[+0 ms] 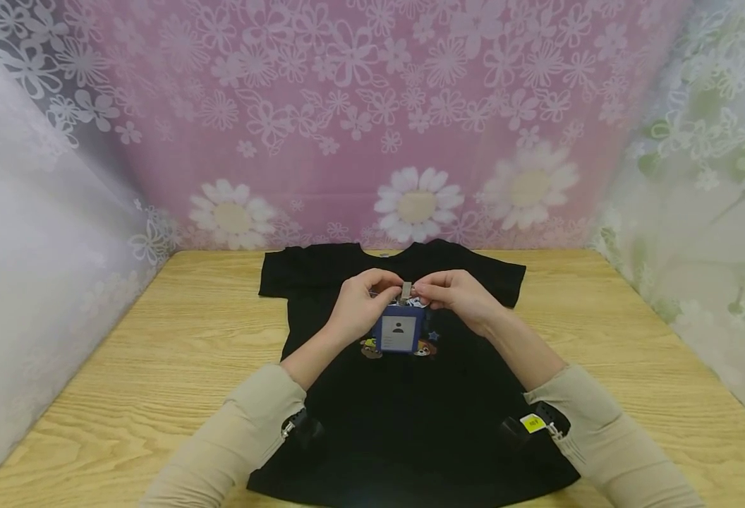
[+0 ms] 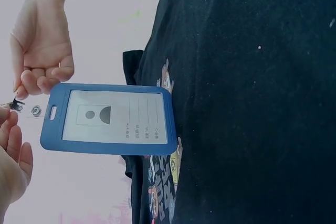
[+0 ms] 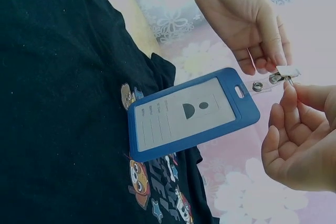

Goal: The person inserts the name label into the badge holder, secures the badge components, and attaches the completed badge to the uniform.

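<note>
A blue ID badge holder (image 1: 399,333) with a white card hangs upright over the printed chest of a black T-shirt (image 1: 404,409). Above it, a clear strap (image 3: 261,85) with a metal snap joins its slot to a metal badge clip (image 3: 286,71). My left hand (image 1: 361,305) pinches the clip from the left with thumb and fingers. From the right, my right hand (image 1: 466,302) pinches the clip's thin metal part between thumb and forefinger. In the left wrist view the fingers of both hands meet around the clip (image 2: 17,105); its far side is hidden.
The T-shirt lies spread on a wooden table (image 1: 214,360), neckline toward the back, with cartoon figures (image 1: 425,348) on its chest. A pink floral curtain (image 1: 322,141) stands behind the table, with pale curtains along both sides.
</note>
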Tool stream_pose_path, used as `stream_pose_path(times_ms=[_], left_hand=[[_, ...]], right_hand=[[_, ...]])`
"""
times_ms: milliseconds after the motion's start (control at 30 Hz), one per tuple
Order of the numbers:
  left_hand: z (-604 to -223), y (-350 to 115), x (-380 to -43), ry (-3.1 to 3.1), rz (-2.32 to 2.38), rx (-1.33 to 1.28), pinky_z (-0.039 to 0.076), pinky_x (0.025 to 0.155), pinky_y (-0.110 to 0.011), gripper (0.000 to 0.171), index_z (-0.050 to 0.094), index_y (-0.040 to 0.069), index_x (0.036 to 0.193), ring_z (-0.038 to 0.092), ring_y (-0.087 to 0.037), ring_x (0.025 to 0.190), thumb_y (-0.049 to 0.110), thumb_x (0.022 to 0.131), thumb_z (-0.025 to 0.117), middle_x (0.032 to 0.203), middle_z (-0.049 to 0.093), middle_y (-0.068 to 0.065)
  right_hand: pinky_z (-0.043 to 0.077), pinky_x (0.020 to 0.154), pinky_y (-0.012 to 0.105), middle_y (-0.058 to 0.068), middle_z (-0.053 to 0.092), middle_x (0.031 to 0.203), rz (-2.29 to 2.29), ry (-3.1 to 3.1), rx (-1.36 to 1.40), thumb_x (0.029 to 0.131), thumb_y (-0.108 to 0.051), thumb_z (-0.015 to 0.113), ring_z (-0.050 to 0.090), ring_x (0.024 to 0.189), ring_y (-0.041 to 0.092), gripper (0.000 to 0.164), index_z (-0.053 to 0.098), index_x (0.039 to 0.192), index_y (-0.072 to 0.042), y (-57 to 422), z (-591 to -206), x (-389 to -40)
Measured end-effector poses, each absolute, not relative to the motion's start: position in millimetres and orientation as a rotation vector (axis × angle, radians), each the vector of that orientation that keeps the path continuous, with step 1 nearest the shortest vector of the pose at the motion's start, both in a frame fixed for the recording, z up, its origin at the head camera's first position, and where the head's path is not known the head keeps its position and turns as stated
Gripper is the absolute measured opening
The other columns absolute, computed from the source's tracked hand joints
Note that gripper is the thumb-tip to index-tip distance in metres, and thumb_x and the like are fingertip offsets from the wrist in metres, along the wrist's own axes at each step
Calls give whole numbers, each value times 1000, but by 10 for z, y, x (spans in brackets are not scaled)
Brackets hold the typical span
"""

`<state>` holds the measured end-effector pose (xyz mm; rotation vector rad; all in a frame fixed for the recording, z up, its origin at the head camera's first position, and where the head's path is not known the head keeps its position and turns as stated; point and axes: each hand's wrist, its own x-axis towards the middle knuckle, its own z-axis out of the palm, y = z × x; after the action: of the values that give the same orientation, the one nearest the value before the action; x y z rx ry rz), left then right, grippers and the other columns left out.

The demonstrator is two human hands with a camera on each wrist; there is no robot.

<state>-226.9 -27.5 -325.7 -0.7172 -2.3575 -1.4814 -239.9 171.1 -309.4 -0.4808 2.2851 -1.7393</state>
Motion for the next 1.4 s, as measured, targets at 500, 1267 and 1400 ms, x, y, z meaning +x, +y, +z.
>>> stream_pose_path(times_ms=[500, 1267, 1400], left_hand=[[-3286, -259, -2287, -2364, -1348, -797, 48, 71, -26, 9, 67, 3, 95, 58, -14, 78, 5, 89, 60, 89, 63, -4], [-3181, -337, -2304, -2498, -1426, -807, 45, 60, -23, 7, 68, 4, 84, 53, -13, 65, 3, 87, 62, 81, 66, -5], [-3184, -338, -2313, -2491, -1467, -789, 45, 59, -24, 7, 68, 4, 84, 53, -13, 65, 4, 87, 62, 82, 67, -6]], right_hand=[[46, 71, 23, -1, 61, 76, -1805, 2267, -423, 94, -7, 52, 55, 75, 9, 26, 58, 106, 15, 1688, -3102, -2374], [46, 75, 25, -4, 62, 66, -1864, 2252, -386, 92, -7, 55, 57, 74, 10, 24, 63, 100, 14, 1620, -3155, -2357], [46, 73, 24, -4, 62, 67, -1871, 2248, -373, 92, -7, 55, 57, 73, 9, 25, 62, 101, 15, 1624, -3164, -2363]])
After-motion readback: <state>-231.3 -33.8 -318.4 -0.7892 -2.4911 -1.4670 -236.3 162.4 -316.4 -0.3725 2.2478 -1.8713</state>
